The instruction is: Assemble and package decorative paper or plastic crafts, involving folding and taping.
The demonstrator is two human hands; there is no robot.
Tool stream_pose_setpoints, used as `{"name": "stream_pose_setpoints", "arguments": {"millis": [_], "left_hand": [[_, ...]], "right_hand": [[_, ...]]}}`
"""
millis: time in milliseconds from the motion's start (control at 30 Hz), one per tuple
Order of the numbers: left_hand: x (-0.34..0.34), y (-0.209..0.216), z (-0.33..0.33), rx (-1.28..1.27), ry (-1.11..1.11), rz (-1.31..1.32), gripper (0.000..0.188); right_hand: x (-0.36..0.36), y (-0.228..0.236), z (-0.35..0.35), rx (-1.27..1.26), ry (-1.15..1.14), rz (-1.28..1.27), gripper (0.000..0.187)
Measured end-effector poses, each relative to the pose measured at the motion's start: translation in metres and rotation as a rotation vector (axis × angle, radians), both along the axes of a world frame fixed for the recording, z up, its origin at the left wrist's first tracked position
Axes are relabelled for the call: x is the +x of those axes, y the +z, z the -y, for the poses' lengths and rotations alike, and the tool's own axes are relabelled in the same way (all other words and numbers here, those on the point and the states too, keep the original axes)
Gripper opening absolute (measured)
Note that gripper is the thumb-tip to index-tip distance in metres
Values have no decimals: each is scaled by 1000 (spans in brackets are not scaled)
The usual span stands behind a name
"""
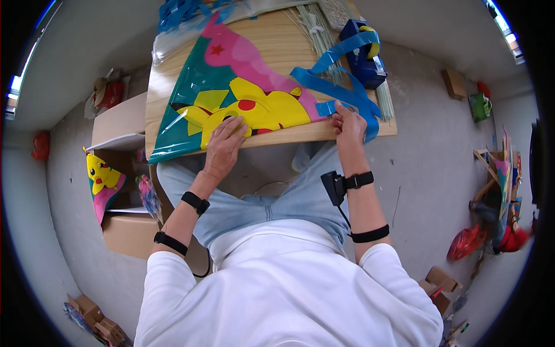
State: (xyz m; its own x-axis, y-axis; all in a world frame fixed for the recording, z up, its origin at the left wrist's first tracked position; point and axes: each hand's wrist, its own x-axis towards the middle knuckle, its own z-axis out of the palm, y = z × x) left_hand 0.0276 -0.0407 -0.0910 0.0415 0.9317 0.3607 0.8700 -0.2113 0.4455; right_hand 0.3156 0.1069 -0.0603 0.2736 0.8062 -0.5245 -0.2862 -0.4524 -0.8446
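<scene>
A shiny plastic kite (266,115), green and pink with a yellow cartoon character, lies across the wooden table. Along its near edge my left hand (226,141) rests on the yellow part, fingers stretched over the sheet and pressing it down. At the kite's right-hand corner my right hand (349,122) is closed, thumb and finger pinching a long blue ribbon (341,89) where its end meets the pink tip. From there the ribbon loops over the table's right side and up onto the tape dispenser. Whether ribbon and corner are joined is hard to see.
A blue tape dispenser (367,66) stands at the table's (283,34) right, beside bundled thin sticks (324,37). Blue ribbons (185,13) lie at the far left. An opened cardboard box (124,228) with another kite is on my left. A person in red (513,237) is at far right.
</scene>
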Motion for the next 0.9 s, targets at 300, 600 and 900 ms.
{"name": "stream_pose_setpoints", "arguments": {"millis": [300,600,900], "left_hand": [[1,-4,0,34,14,15,27],[-1,2,1,-38,19,-1,30],[-1,2,-1,-16,6,21,30]], "right_hand": [[-49,-6,-16,824,170,780,14],[-66,-38,16,1285,625,1404,2],[23,25,-54,194,162,-651,28]]}}
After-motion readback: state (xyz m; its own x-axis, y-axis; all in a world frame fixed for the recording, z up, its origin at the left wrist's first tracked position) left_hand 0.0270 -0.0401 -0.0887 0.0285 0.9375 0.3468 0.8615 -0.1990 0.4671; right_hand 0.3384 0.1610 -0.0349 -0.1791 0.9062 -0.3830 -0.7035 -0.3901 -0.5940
